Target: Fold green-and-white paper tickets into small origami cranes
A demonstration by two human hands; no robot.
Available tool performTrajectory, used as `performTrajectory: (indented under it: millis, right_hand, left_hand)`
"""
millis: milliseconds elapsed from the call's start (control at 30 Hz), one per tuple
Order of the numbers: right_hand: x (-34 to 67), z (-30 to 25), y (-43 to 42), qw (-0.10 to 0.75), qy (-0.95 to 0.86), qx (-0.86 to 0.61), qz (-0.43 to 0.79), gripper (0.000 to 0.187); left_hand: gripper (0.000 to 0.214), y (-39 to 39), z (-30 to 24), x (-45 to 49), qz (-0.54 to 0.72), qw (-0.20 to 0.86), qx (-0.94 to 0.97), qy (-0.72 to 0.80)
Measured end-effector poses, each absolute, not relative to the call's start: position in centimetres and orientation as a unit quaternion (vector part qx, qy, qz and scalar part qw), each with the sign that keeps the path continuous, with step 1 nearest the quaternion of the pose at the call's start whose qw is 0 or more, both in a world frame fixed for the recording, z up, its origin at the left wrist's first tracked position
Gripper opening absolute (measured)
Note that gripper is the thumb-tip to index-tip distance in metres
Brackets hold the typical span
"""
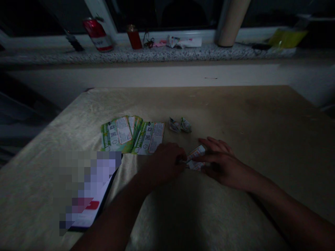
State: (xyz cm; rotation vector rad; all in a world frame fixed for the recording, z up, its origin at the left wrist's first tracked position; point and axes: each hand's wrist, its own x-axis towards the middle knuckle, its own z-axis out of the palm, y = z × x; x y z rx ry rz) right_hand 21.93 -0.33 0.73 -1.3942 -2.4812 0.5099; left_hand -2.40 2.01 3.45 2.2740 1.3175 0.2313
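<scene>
One big, pale table (248, 111) sits in front of us in dim light. Behind it runs a long, speckled stone sill (70, 57). On our left, a lit phone (98, 184) lies on the table, partly blurred out. Farther back, some green and white leaflets (149, 137) lie side by side, the left ones fanned out. Our right hand (227, 167) has its fingers spread, and some touch a small printed paper (195, 153). Our left hand (167, 162) is curled at the paper's left end; it is too dark for us to tell if it pinches. The paper is between our hands. Two tiny crinkly papers (186, 125) sit behind it, near the leaflets.
</scene>
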Motion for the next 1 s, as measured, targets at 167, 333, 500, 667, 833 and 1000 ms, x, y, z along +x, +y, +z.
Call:
performTrajectory:
  millis: [167, 333, 500, 667, 833, 1000]
  right_hand:
    - [20.9, 0.4, -0.5, 0.148, -0.835, -0.508, 0.151, 0.029]
    - [19.2, 0.3, -0.6, 0.188, -0.809, -0.543, 0.124, 0.018]
    - [19.4, 0.2, -0.5, 0.194, -0.812, -0.533, 0.136, 0.018]
    - [21.2, -0.1, -0.2, 0.162, -0.836, -0.497, 0.167, 0.033]
    - [21.9, -0.2, 0.0, 0.173, -0.836, -0.482, 0.197, 0.039]
    - [21.3, -0.1, -0.1, 0.219, -0.794, -0.532, 0.197, 0.053]
  left_hand:
    - [0.016, 1.3, 2.7, -1.5, 0.085, 0.262, 0.852, 0.445]
    - [0.017, 1.4, 2.4, -1.6, 0.087, 0.264, 0.847, 0.453]
    - [0.017, 1.4, 2.1, -1.7, 0.095, 0.267, 0.845, 0.453]
    - [0.019, 1.5, 2.2, -1.8, 0.096, 0.285, 0.839, 0.454]
    - [0.028, 1.3, 2.2, -2.1, 0.098, 0.269, 0.853, 0.436]
    - [0.031, 1.0, 2.0, -2.4, 0.101, 0.231, 0.886, 0.389]
